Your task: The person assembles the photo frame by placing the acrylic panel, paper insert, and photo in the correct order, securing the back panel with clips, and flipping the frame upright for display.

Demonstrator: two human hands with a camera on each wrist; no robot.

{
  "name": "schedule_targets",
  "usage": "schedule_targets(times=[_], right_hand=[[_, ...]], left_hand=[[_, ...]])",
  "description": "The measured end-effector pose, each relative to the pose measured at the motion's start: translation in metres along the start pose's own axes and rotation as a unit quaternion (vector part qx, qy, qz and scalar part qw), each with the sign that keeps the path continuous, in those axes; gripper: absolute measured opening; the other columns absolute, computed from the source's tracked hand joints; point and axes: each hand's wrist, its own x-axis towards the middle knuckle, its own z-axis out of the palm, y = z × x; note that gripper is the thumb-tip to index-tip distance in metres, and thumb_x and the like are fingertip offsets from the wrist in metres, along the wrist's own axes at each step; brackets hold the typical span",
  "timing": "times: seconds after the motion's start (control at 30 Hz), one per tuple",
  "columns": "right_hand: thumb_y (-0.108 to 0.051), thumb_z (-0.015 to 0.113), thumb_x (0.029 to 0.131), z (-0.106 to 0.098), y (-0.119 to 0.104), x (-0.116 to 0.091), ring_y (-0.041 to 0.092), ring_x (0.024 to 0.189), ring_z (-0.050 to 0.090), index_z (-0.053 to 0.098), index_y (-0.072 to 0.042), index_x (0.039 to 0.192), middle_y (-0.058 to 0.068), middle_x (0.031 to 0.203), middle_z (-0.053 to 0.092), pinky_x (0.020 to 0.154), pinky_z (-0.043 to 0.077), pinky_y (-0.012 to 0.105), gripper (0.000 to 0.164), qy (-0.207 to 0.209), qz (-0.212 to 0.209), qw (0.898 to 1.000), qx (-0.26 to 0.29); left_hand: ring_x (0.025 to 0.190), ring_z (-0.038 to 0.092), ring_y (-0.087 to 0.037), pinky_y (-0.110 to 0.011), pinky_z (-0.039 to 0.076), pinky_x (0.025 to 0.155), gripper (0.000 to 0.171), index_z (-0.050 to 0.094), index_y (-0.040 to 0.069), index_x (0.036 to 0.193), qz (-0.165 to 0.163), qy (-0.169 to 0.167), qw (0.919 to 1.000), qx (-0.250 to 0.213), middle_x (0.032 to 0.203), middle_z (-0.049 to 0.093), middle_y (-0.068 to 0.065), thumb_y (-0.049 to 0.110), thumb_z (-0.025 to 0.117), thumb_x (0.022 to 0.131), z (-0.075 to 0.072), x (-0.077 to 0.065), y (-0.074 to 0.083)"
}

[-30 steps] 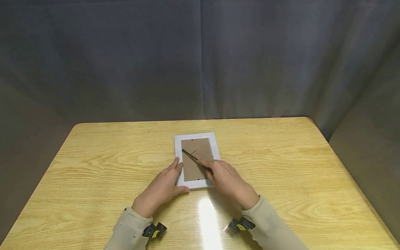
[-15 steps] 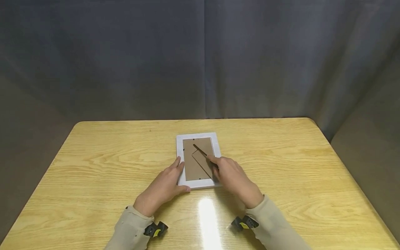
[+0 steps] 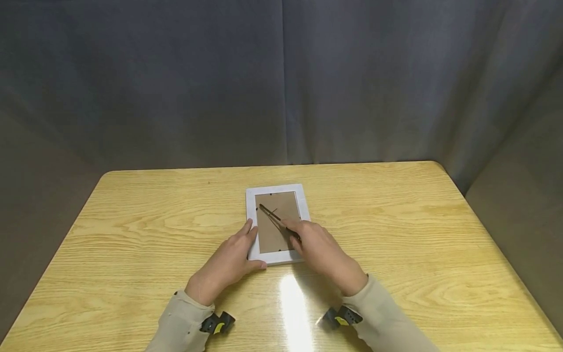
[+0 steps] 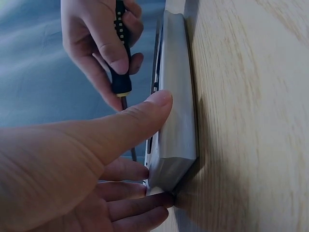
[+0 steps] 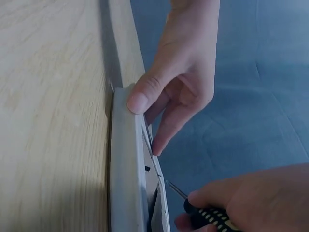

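A white picture frame [image 3: 252, 200] lies face down on the table, its brown backing board [image 3: 270, 239] upward with small dark tabs along the edges. My left hand [image 3: 229, 261] grips the near left corner, thumb on the near side and fingers along the left side. In my right hand [image 3: 323, 249] is a screwdriver [image 4: 121, 82] with a black, yellow-dotted handle. Its shaft points across the board to the far left, the tip close to the left-edge tab [image 3: 257, 209]. From the right wrist view, the tip seems raised off the board; contact is unclear.
The wooden table [image 3: 154, 215] extends around the frame on all sides. A grey curtain [image 3: 198, 98] hangs behind and beside it. Each sleeve carries a small black wrist camera [image 3: 217, 322]. A bright reflection lies on the tabletop near the frame.
The screwdriver tip has gone from the left-edge tab toward the right and away, then back left to just beside that tab. My left hand stays on the frame corner.
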Motion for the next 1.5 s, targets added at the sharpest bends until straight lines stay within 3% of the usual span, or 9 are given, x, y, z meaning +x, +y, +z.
schedule_targets(times=[0.07, 0.23, 0.5, 0.83, 1.13, 1.5], right_hand=[[-0.008, 0.059, 0.088, 0.0008, -0.0013, -0.0005, 0.025, 0.113, 0.058, 0.058, -0.008, 0.131, 0.010, 0.129, 0.060, 0.093, 0.048, 0.039, 0.043, 0.005, -0.011, 1.000, 0.005], [-0.008, 0.060, 0.087, 0.0031, -0.0024, -0.0017, 0.026, 0.110, 0.059, 0.058, -0.007, 0.131, 0.011, 0.127, 0.060, 0.090, 0.049, 0.038, 0.043, 0.003, -0.022, 1.000, 0.004], [-0.009, 0.059, 0.089, 0.0041, -0.0050, -0.0017, 0.019, 0.095, 0.063, 0.060, -0.008, 0.128, 0.010, 0.116, 0.066, 0.075, 0.053, 0.034, 0.040, -0.013, -0.017, 1.000, -0.007], [-0.007, 0.056, 0.089, 0.0049, -0.0051, -0.0010, 0.012, 0.073, 0.053, 0.058, -0.007, 0.130, 0.010, 0.112, 0.067, 0.062, 0.047, 0.029, 0.041, -0.026, -0.012, 1.000, -0.010], [-0.007, 0.054, 0.090, 0.0072, -0.0040, -0.0013, 0.013, 0.075, 0.054, 0.059, -0.006, 0.130, 0.010, 0.110, 0.068, 0.064, 0.048, 0.030, 0.040, -0.033, -0.014, 0.999, -0.011], [-0.009, 0.055, 0.091, 0.0052, -0.0021, -0.0017, 0.013, 0.082, 0.054, 0.057, -0.007, 0.132, 0.010, 0.122, 0.063, 0.070, 0.048, 0.029, 0.041, -0.045, -0.004, 0.999, 0.007]], left_hand=[[0.126, 0.042, -0.040, -0.044, 0.040, 0.101, 0.088, 0.042, -0.008, 0.138, 0.002, 0.001, 1.0000, 0.002, 0.149, 0.028, -0.028, 0.035, 0.078, 0.071, 0.0001, 0.0002, -0.0002], [0.125, 0.043, -0.041, -0.045, 0.040, 0.100, 0.088, 0.042, -0.009, 0.138, 0.005, 0.003, 1.0000, 0.002, 0.148, 0.028, -0.029, 0.035, 0.078, 0.071, 0.0005, 0.0000, -0.0006], [0.125, 0.043, -0.041, -0.045, 0.040, 0.100, 0.089, 0.042, -0.009, 0.138, 0.007, 0.005, 1.0000, 0.002, 0.148, 0.028, -0.029, 0.036, 0.078, 0.070, 0.0005, -0.0005, -0.0018], [0.125, 0.043, -0.042, -0.046, 0.039, 0.101, 0.089, 0.042, -0.008, 0.138, 0.002, 0.003, 1.0000, 0.002, 0.148, 0.028, -0.029, 0.036, 0.078, 0.070, -0.0007, -0.0006, -0.0007], [0.125, 0.043, -0.041, -0.045, 0.040, 0.101, 0.088, 0.042, -0.008, 0.138, -0.001, 0.002, 1.0000, -0.001, 0.149, 0.028, -0.029, 0.035, 0.078, 0.071, 0.0006, -0.0005, -0.0015], [0.126, 0.043, -0.041, -0.045, 0.039, 0.101, 0.087, 0.042, -0.008, 0.138, 0.002, 0.003, 1.0000, 0.001, 0.148, 0.028, -0.029, 0.035, 0.078, 0.071, 0.0006, -0.0008, -0.0009]])
